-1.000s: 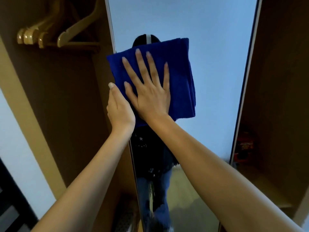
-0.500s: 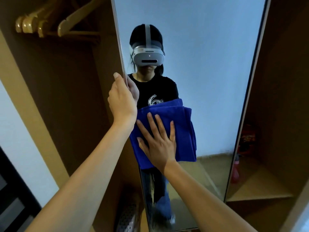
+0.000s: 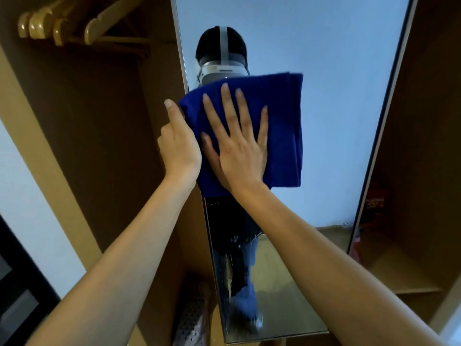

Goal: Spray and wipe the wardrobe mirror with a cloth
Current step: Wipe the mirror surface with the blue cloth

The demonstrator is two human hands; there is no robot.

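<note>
Our right hand (image 3: pixel 237 148) presses the blue cloth (image 3: pixel 282 126) flat, fingers straight, on the mirror (image 3: pixel 336 108). The cloth has moved up again from lower on the mirror, so wiping continues. Our left hand (image 3: pixel 178 143) grips the mirror's left edge.

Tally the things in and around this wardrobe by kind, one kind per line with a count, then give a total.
Blue cloth: 1
Mirror: 1
Wooden hangers: 4 ends show; more may be hidden
Hands: 2, the left hand holding the mirror's edge, the right hand flat on the cloth
Red item on the right shelf: 1, too blurred to name
Total: 9
</note>
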